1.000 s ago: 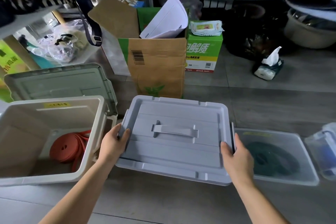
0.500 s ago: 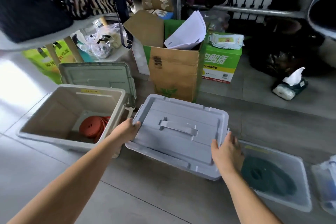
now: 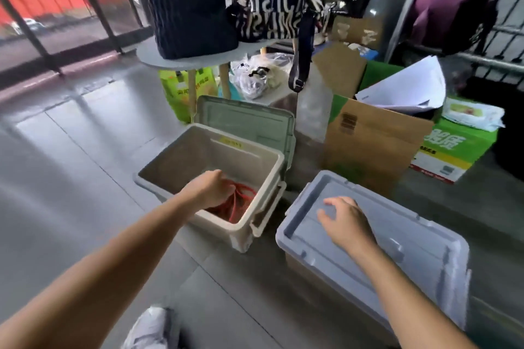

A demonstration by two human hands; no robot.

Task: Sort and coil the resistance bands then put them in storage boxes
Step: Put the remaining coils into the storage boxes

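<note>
Inside the beige box (image 3: 279, 161), the left hand (image 3: 211, 188) grips red bands (image 3: 241, 201).

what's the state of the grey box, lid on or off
Shut: the lid lies flat on the grey box, covering its whole top, and the right hand rests on it.

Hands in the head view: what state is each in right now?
Left hand: closed, gripping the red resistance bands inside the beige box.
Right hand: open, resting on the grey lid, holding nothing.
</note>
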